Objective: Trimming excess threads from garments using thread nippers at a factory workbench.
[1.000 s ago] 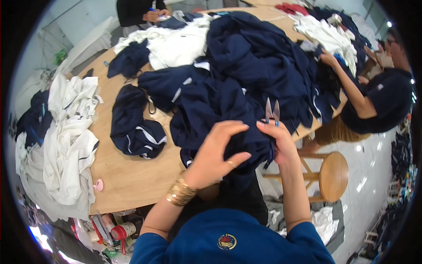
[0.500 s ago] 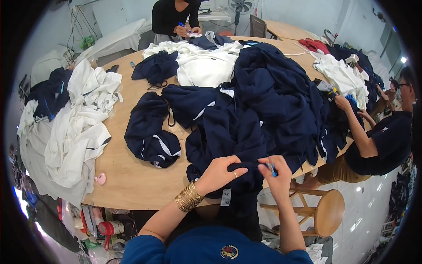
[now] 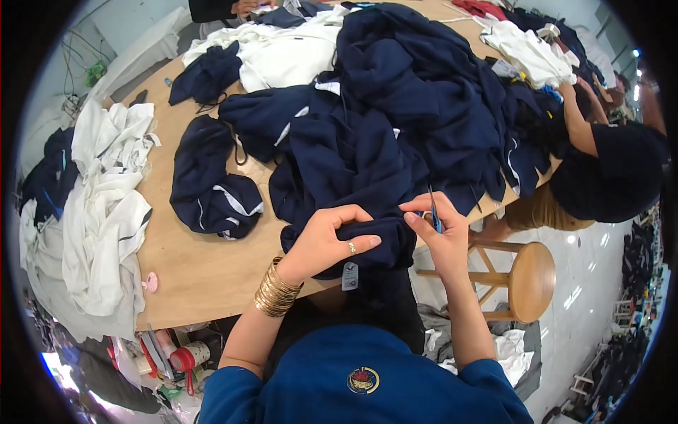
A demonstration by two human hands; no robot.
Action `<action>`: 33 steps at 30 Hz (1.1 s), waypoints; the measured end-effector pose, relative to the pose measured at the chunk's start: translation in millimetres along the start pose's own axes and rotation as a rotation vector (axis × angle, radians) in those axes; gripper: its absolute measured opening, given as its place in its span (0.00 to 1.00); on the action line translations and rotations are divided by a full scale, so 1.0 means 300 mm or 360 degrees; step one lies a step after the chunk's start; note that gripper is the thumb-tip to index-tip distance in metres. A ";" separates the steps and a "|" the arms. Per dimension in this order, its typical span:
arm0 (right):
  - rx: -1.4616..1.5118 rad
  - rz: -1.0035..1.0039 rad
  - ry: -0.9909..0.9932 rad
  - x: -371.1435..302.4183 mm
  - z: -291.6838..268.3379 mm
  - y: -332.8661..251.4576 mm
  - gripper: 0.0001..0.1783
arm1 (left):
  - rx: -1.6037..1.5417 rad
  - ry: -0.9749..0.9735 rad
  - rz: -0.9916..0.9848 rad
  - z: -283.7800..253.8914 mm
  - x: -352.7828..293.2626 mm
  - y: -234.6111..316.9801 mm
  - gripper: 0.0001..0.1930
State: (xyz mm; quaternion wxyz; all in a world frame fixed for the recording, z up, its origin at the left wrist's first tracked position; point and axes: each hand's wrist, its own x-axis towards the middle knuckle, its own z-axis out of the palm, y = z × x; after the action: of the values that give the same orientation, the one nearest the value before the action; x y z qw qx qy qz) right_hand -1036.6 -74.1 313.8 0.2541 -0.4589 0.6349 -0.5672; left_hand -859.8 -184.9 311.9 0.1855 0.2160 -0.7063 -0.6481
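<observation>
A navy garment (image 3: 387, 247) lies gathered at the near edge of the table, and my left hand (image 3: 321, 244) is closed on a fold of it. Bracelets circle that wrist. My right hand (image 3: 446, 239) holds small blue-handled thread snips (image 3: 436, 220), blades pointing up and away. Its thumb and index fingertips are close to the garment's right edge; whether they pinch the cloth I cannot tell. A pale label tag (image 3: 350, 276) hangs from the garment below my left hand. Beyond both hands rises a big heap of navy garments (image 3: 424, 106).
White garments (image 3: 106, 205) drape over the left side of the wooden table (image 3: 187, 283). A round wooden stool (image 3: 532, 283) stands at the right. One co-worker (image 3: 607, 162) handles cloth at the right; another person's hands (image 3: 247, 7) show at the far side. A red-lidded bottle (image 3: 189, 357) is below the table.
My view has tilted down, so the table sits higher in it. The snips now point upright in my right hand, and my left hand still grips the navy garment.
</observation>
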 end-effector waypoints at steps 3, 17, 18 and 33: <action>-0.0183 -0.0239 -0.0003 -0.020 0.002 -0.035 0.12 | 0.0009 0.0014 -0.0013 0.002 0.002 -0.008 0.11; -0.0173 -0.0258 -0.0144 -0.023 0.014 -0.002 0.10 | 0.0073 -0.0074 -0.0042 0.010 -0.014 0.002 0.12; -0.0132 -0.0285 -0.0164 -0.019 0.013 -0.012 0.11 | 0.0085 -0.0065 -0.0044 0.010 -0.015 0.004 0.12; -0.0070 -0.0026 -0.0046 -0.010 -0.018 0.029 0.04 | 0.0698 0.0040 0.0226 0.020 0.002 -0.029 0.14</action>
State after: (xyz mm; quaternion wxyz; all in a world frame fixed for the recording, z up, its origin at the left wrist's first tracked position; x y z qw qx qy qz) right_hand -1042.4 -69.5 306.1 0.2484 -0.4778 0.6398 -0.5484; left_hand -863.0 -180.8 302.6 0.1879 0.2091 -0.8413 -0.4617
